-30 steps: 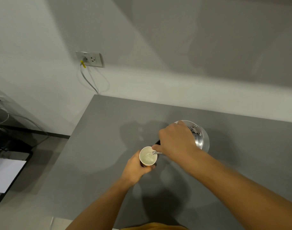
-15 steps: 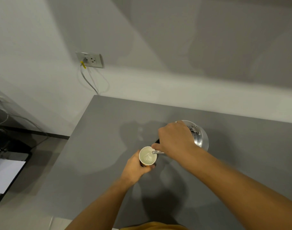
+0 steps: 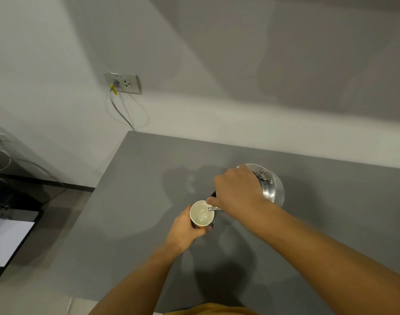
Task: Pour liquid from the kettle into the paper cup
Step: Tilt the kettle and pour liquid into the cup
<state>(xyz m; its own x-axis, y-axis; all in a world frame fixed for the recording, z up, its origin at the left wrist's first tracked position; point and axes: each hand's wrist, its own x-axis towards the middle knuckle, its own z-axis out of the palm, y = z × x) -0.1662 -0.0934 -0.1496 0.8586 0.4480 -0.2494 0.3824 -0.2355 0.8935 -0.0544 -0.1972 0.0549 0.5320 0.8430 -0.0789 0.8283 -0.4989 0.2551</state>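
A paper cup (image 3: 201,215) with a white inside stands on the grey table (image 3: 131,201), and clear liquid rests in it. My left hand (image 3: 185,228) wraps around the cup's near side. A shiny metal kettle (image 3: 270,189) is tilted toward the cup, its narrow spout (image 3: 213,208) reaching over the cup's rim with liquid running in. My right hand (image 3: 236,192) grips the kettle's handle from above and hides most of it.
The table's left edge runs diagonally from the wall toward me. A wall socket (image 3: 123,83) with a plugged cable sits above the far left corner. A dark stand with a white sheet (image 3: 7,241) is on the floor at the left.
Both hands, cup and kettle hold nearly the same place. The liquid in the cup looks slightly higher.
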